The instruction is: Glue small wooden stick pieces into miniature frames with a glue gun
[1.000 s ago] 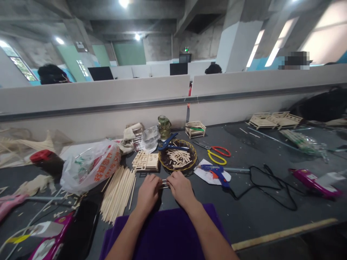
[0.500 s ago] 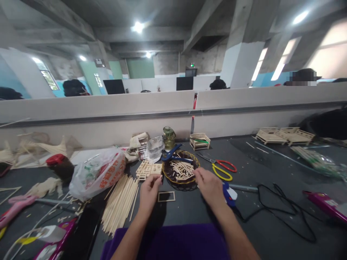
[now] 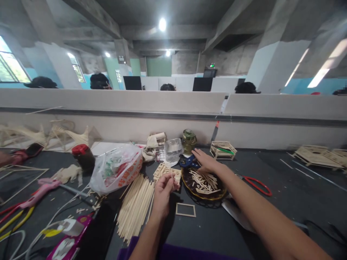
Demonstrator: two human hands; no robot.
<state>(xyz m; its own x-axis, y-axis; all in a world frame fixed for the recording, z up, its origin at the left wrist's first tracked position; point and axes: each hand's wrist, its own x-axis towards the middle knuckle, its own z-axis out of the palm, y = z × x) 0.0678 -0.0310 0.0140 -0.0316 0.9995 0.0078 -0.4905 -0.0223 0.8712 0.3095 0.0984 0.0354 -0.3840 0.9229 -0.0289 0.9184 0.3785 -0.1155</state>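
Observation:
My left hand [image 3: 164, 189] is closed in a pinch around a short wooden stick [image 3: 172, 177], only its pale tip showing. My right hand [image 3: 204, 161] stretches over the far side of a dark basket [image 3: 187, 187] with a yellow rim, its fingers extended beside a blue-handled tool [image 3: 188, 161]; the palm hides part of that tool. Short cut sticks [image 3: 204, 182] are heaped in the basket. Between my forearms a small rectangular wooden frame [image 3: 185, 215] lies flat on the dark table. Assembled lattice pieces [image 3: 162, 169] sit just behind my left hand.
Long wooden sticks [image 3: 135, 207] are bundled left of my left forearm, with a plastic bag [image 3: 116, 169] behind them. Red-handled scissors [image 3: 257, 185] lie to the right. A green jar [image 3: 189, 141] and a small wooden model [image 3: 222, 150] stand by the partition [image 3: 151, 124].
My right hand has moved from the basket's near right edge across it to the blue-handled tool. The left hand stays pinched near the lattice pieces. The view has turned left.

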